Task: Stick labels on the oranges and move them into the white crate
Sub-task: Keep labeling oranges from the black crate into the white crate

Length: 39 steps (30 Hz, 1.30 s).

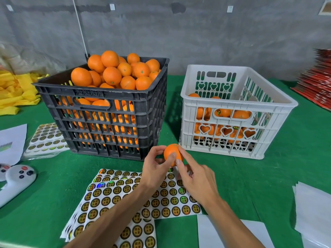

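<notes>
Your left hand [155, 169] and right hand [195, 178] together grip one orange [171, 153] above the label sheets [125, 203], between one black crate [107, 111] and one white crate [232, 111].

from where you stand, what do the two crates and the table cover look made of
Black crate: moulded plastic, matte, with slotted ribbed walls. White crate: moulded plastic, slightly glossy, with heart cut-outs. Table cover: likely green felt or similar cloth, dull and fuzzy-looking.
</notes>
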Each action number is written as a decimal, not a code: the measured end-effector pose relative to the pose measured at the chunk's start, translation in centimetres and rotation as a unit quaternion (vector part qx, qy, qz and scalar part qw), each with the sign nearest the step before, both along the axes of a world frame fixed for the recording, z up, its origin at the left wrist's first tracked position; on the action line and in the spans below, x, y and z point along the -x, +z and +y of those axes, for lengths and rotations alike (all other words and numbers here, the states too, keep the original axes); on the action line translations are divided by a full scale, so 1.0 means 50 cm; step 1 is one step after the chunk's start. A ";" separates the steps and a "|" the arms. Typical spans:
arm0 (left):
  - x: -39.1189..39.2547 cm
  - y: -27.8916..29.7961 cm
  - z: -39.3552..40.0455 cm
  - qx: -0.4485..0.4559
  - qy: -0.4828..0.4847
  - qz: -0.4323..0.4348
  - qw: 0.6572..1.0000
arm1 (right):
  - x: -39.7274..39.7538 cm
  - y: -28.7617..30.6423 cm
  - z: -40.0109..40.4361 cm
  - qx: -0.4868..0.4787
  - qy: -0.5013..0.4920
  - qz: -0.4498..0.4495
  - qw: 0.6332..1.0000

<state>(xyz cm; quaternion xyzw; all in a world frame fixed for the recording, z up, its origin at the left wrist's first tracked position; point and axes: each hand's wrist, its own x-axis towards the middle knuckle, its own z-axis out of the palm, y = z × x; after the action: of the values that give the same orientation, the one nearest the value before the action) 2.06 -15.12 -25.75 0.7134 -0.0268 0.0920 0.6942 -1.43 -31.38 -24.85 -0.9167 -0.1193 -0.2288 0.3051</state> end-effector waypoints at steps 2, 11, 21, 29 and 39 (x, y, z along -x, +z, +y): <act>0.001 0.000 0.001 -0.004 -0.003 0.000 1.000 | 0.000 -0.001 0.000 0.017 0.000 0.003 1.000; 0.004 0.005 0.000 0.001 -0.017 -0.018 1.000 | 0.007 0.021 0.004 0.007 -0.011 -0.062 0.998; 0.008 0.009 0.003 0.002 -0.009 -0.036 0.999 | 0.019 0.031 0.001 -0.006 -0.014 -0.070 0.997; -0.001 0.005 0.005 0.031 -0.015 -0.020 0.999 | 0.016 0.033 -0.005 -0.017 0.003 -0.062 0.998; -0.007 0.073 0.006 0.040 -0.033 -0.049 0.997 | 0.001 0.022 -0.012 -0.001 -0.045 -0.023 0.999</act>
<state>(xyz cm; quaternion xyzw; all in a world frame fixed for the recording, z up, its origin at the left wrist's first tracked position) 2.38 -14.80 -22.08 0.6782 -0.0807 0.1048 0.7229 -1.51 -31.98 -23.75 -0.9155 -0.0844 -0.2632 0.2924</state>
